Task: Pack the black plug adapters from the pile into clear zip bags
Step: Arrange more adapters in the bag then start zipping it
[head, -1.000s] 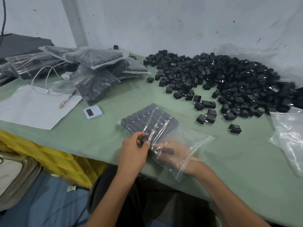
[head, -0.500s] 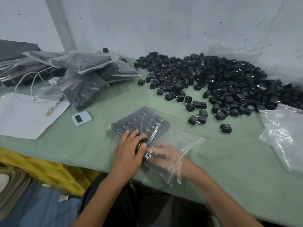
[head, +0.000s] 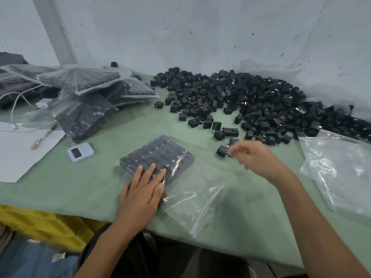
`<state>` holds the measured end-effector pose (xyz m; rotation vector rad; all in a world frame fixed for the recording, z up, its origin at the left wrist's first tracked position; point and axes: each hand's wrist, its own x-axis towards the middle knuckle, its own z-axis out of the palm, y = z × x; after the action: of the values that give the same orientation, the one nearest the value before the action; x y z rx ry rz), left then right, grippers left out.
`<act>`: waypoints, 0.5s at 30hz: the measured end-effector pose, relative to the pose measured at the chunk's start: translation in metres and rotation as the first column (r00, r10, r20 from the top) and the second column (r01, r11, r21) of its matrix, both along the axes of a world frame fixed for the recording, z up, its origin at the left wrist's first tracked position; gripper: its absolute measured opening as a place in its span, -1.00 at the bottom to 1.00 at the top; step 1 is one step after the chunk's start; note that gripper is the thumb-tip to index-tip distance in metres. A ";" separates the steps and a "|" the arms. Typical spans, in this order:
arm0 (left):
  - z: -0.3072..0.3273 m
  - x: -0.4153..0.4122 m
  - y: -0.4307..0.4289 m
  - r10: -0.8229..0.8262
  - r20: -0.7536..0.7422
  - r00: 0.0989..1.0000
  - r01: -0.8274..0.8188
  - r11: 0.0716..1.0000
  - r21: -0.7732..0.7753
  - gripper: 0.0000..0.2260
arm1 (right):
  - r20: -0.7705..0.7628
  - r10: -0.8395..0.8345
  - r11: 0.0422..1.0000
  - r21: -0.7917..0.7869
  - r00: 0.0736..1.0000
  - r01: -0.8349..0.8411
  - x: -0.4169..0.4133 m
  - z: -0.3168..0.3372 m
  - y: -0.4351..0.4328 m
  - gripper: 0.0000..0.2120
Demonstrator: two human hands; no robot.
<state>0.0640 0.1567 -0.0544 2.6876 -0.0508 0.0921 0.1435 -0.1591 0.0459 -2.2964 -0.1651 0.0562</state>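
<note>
Left hand point(head: 143, 189) flat on zip bag point(head: 200, 197) of packed adapters point(head: 158, 151), right hand point(head: 255, 157) pinching loose adapter point(head: 221, 151) beside pile point(head: 251, 101), green table point(head: 80, 187).

A pale green worktop point(head: 80, 187) runs back to a scuffed grey-white wall point(head: 200, 27). At its left lies a white sheet of paper point(head: 18, 153), with a slim wooden-handled brush point(head: 43, 136) resting across its far corner. Just beside that sheet sits a small pale blue rectangular device with a dark screen point(head: 80, 152). Farther back, a white cable point(head: 17, 103) loops near a small white block point(head: 42, 103). Below the worktop's near edge shows a yellow plastic crate point(head: 40, 223).
</note>
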 end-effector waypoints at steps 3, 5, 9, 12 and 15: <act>0.004 -0.002 -0.001 -0.006 -0.011 1.000 0.006 1.000 -0.014 -0.52 | 0.127 0.011 0.894 -0.446 0.992 0.048 0.056 -0.021 0.025 -0.67; 0.007 -0.003 -0.001 -0.004 -0.005 1.000 0.004 1.000 -0.025 -0.45 | 0.053 0.111 0.779 -0.625 0.992 -0.054 0.073 -0.040 0.035 -0.59; 0.007 -0.004 -0.001 -0.006 0.003 1.000 0.006 0.999 -0.042 -0.42 | 0.009 0.127 0.611 -0.789 0.992 -0.071 0.073 -0.051 0.031 -0.66; 0.006 -0.003 -0.001 -0.010 -0.001 1.000 0.010 0.999 -0.049 -0.42 | -0.009 0.077 0.734 -0.676 0.997 -0.063 0.059 -0.041 0.015 -0.74; 0.003 -0.002 0.000 -0.002 0.011 1.000 0.003 0.999 -0.052 -0.44 | 0.045 -0.026 0.945 -0.324 0.999 0.039 0.018 -0.030 -0.005 -0.82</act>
<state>0.0621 0.1566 -0.0510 2.6348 -0.0545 0.1061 0.1618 -0.1645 0.0161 -2.6315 -0.1468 0.0211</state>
